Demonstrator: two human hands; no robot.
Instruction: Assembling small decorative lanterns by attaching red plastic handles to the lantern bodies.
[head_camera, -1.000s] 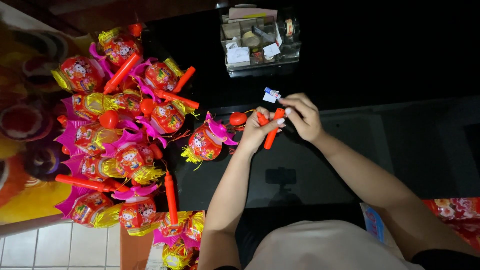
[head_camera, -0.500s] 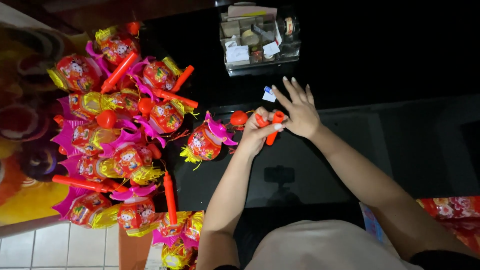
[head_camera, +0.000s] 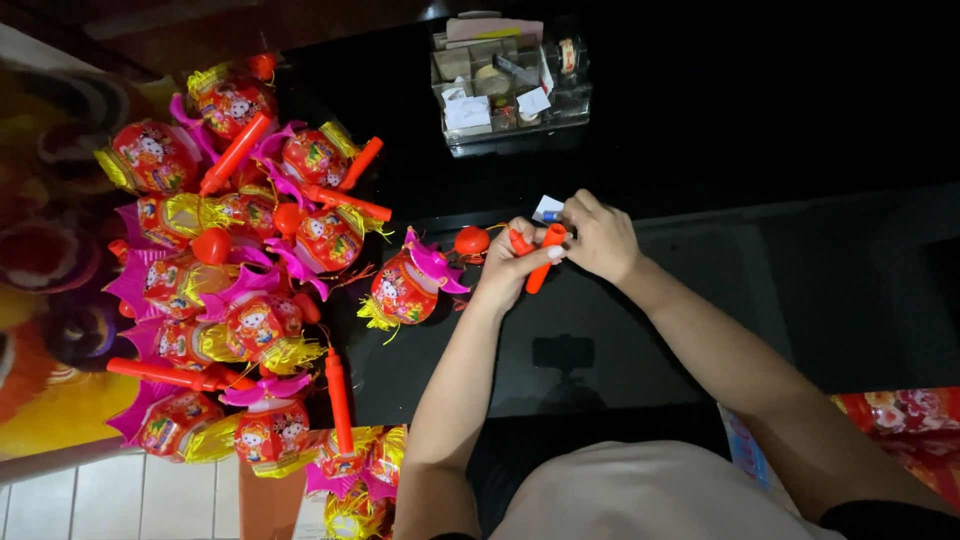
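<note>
I see both hands over the black table (head_camera: 760, 300). My left hand (head_camera: 512, 262) and right hand (head_camera: 598, 238) are closed around the orange stick (head_camera: 541, 262) of one red toy lantern (head_camera: 408, 288), which lies just beside them. A big heap of finished lanterns (head_camera: 240, 280) sits on the left, so I think lots are done. Half a second ago my right fingers were spread wide; now they are curled shut.

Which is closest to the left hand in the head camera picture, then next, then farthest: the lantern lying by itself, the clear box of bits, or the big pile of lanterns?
From the left hand:
1. Single lantern, just beside it, toward the pile.
2. Clear box, at the table's far edge.
3. Lantern pile, farther out past the single lantern; its near edge rivals the box.
</note>
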